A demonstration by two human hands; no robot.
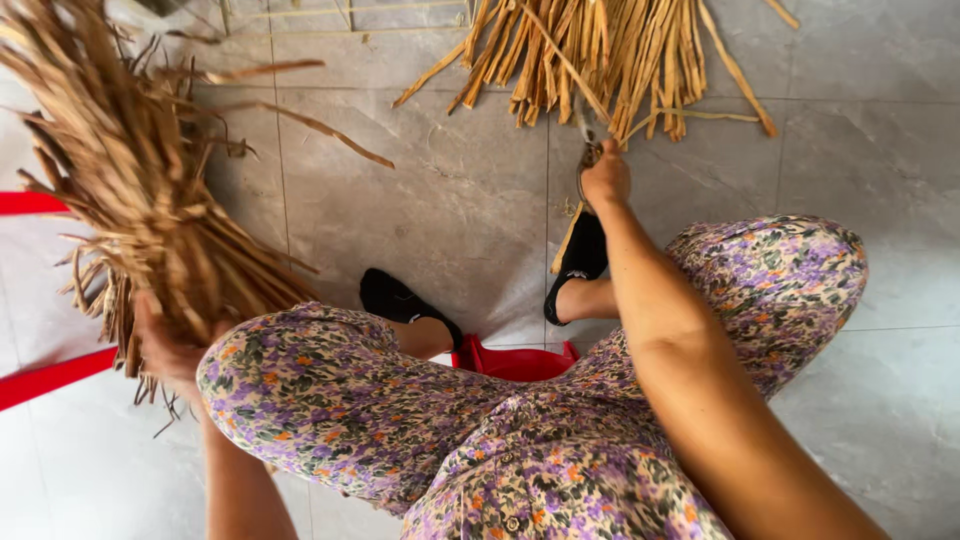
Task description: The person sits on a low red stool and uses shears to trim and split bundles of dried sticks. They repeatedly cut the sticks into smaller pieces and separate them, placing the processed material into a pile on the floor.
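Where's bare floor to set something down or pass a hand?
Free: grey tiles between the left hand's bundle and the floor pile; also tiles right of the right hand, above the knee. Crowded: top centre under the pile, left edge around the bundle and red bars.

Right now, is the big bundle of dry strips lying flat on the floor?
No, the left hand holds the bundle up off the floor.

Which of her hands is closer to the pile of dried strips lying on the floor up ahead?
Right. The right hand reaches to the near edge of the floor pile. The left hand is far off to the side, gripping a separate bundle.
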